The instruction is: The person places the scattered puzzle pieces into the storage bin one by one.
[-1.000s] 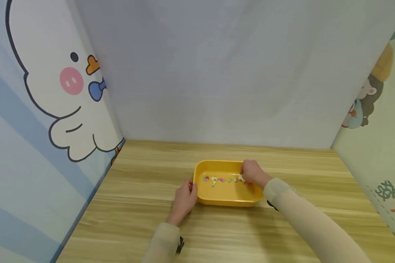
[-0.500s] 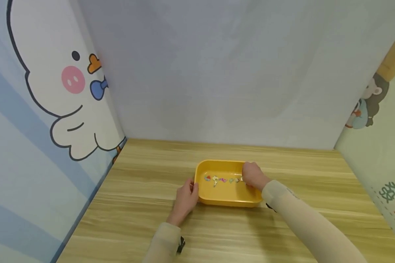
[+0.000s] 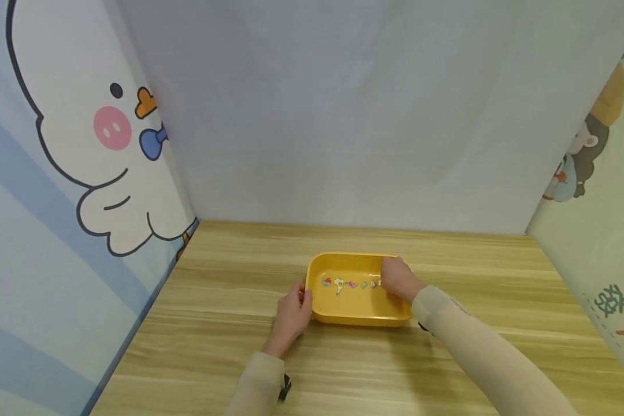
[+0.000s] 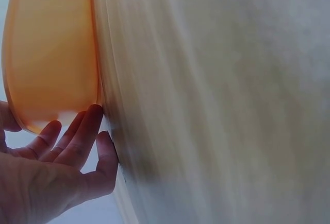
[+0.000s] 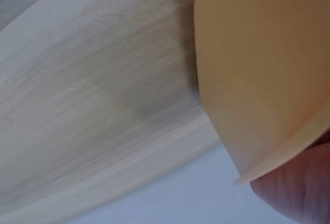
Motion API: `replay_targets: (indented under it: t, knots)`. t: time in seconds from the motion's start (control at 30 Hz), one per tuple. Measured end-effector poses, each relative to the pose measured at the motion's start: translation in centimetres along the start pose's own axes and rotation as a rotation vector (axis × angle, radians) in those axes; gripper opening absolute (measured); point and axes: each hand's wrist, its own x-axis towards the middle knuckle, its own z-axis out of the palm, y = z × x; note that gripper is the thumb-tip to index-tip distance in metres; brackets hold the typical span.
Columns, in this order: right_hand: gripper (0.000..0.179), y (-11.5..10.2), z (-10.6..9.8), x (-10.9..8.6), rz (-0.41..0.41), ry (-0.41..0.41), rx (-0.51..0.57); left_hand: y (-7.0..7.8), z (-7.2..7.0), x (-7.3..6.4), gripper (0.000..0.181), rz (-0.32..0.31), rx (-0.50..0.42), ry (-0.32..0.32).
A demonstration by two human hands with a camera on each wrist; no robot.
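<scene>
A shallow yellow plastic tray [image 3: 361, 318] sits on the table. My left hand [image 3: 290, 316] grips its left end; in the left wrist view the fingertips [image 4: 94, 112] press the tray's outer wall. My right hand [image 3: 399, 278] reaches down inside the right end, knuckles up and fingertips hidden. Small flat pieces lie in a row on the tray floor: a red and blue one [image 3: 326, 282], a cream one [image 3: 338, 284], a pink one [image 3: 351, 284], a green one [image 3: 364, 285] and a whitish one [image 3: 373, 284]. Another white bit shows at the right hand's edge; I cannot tell if it is held.
The wood-grain table [image 3: 213, 346] stretches out around the tray. A plain pale cloth wall [image 3: 343, 115] rises behind it. Printed panels stand at both sides, with a white cartoon duck [image 3: 73, 115] on the left one.
My right hand has settled slightly lower in the tray and now covers most of the white piece that showed at its fingertips a second ago. The left hand has kept its place.
</scene>
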Motion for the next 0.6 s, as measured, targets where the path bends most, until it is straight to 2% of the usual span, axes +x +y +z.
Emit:
replay_targets:
  t: [0.23,0.43,0.6]
  knots:
    - [0.027,0.20,0.18,0.39,-0.034,-0.004,-0.041,-0.05,-0.12,0.01,0.012,-0.013,0.002,0.000]
    - [0.021,-0.08,0.05,0.27,-0.050,0.006,-0.056,-0.14,-0.29,0.03,0.014,-0.035,-0.012,-0.029]
    - [0.021,-0.05,-0.03,-0.25,-0.060,0.028,-0.038,-0.04,-0.18,0.06,0.014,-0.014,0.000,-0.022]
